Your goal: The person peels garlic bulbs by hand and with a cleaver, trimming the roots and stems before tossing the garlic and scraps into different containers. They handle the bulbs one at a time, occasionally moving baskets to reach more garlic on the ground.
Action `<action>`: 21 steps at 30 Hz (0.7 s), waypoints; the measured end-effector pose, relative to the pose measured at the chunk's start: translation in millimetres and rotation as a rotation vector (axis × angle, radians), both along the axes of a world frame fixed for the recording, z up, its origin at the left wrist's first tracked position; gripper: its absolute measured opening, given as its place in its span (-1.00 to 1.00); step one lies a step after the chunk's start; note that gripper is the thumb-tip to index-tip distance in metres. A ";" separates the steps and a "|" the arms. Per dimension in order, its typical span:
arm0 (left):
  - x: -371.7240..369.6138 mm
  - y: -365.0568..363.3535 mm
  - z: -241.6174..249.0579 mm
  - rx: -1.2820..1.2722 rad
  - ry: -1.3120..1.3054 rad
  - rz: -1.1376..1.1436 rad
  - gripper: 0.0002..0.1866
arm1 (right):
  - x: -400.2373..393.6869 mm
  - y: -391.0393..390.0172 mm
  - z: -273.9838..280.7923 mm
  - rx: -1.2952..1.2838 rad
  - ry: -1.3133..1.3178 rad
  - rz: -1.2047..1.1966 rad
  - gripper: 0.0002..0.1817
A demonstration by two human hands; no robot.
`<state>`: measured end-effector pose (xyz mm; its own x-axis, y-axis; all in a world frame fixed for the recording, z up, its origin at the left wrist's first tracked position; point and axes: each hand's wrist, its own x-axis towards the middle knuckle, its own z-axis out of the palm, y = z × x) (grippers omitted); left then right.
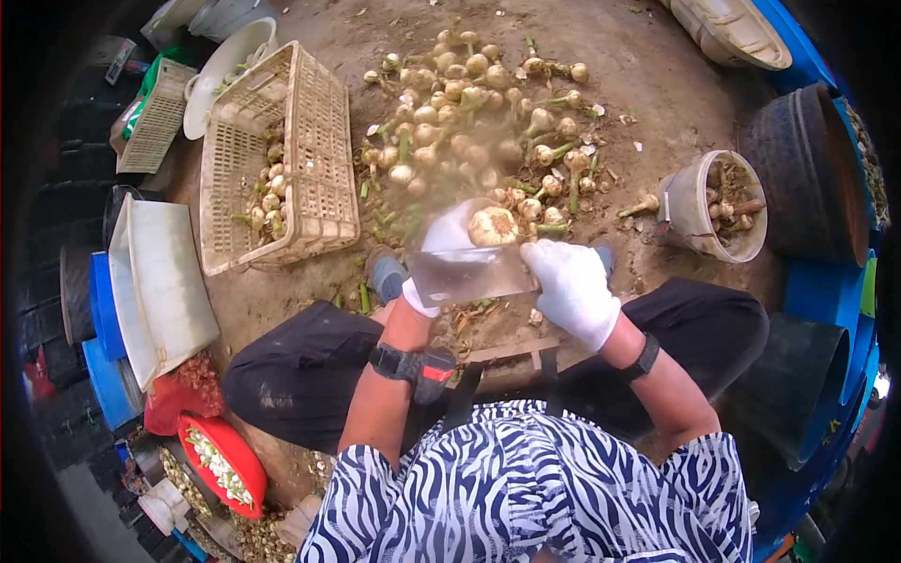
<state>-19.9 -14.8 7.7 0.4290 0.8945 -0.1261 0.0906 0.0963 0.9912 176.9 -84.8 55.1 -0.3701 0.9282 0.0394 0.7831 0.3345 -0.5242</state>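
Note:
My left hand (449, 235), in a white glove, holds up a pale round garlic bulb (494, 227) with its cut, ringed face showing. The wide blade of a cleaver (474, 275) lies across just below the bulb and hides part of the left palm. My right hand (571, 289), also gloved in white, is closed around the handle end of the cleaver. In front of both hands a large heap of garlic bulbs (455, 103) with green stem stubs spreads over the dirt floor.
A tilted plastic crate (319, 150) with several bulbs stands left. A bucket (690, 202) of bulbs and stems lies tipped at right, near dark tubs (807, 178). At lower left are a white bin (164, 281) and a red basin (249, 497) of white pieces.

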 end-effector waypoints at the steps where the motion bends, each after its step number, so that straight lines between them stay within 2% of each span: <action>1: -4.4 -8.9 9.5 -0.001 -0.001 -0.011 -0.48 | -3.1 -3.1 -7.1 0.007 -0.008 -0.020 -0.78; 5: -25.2 -26.8 0.8 0.032 0.032 0.046 -0.48 | -9.3 -7.2 -28.1 0.111 -0.014 -0.047 -0.78; 8: -23.8 -29.8 27.1 0.332 0.226 0.012 -0.45 | -15.1 -7.9 -30.2 0.163 0.045 -0.061 -0.79; 10: -28.5 -34.4 37.2 0.281 0.279 0.025 -0.42 | -13.3 -5.5 -37.5 0.248 0.076 -0.052 -0.82; 12: -30.3 -51.0 59.7 0.098 0.337 0.092 -0.35 | 20.9 12.8 -70.5 0.084 -0.142 -0.331 -0.84; 14: -38.6 -66.2 70.9 0.152 0.330 0.034 -0.35 | 57.3 29.3 -70.7 0.020 -0.168 -0.538 -0.79; 15: -34.7 -66.0 72.2 0.121 0.508 0.090 -0.35 | 44.6 29.7 -52.1 0.065 -0.078 -0.476 -0.75; 16: -34.9 -59.1 72.5 -0.013 0.446 0.086 -0.34 | 26.8 27.1 -33.6 0.114 0.003 -0.434 -0.71; 17: -34.2 -51.7 66.2 -0.036 0.246 0.115 -0.34 | 14.0 24.7 -28.2 0.189 0.024 -0.377 -0.71; 18: -32.9 -45.0 57.3 -0.062 0.043 0.139 -0.35 | 0.1 22.2 -4.5 0.124 0.104 -0.374 -0.72; 20: -37.3 -35.3 49.5 -0.291 -0.209 0.199 -0.37 | -3.7 17.7 -7.5 -0.021 0.370 -0.385 -0.70; 21: -42.7 -34.1 36.1 -0.378 -0.474 0.181 -0.43 | -3.4 15.2 -8.2 -0.013 0.366 -0.370 -0.70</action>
<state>-62.6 -48.9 43.8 0.3620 0.8890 -0.2805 -0.4004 0.4200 0.8144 173.5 -69.6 46.9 0.0184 0.9955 0.0926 0.6123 0.0620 -0.7882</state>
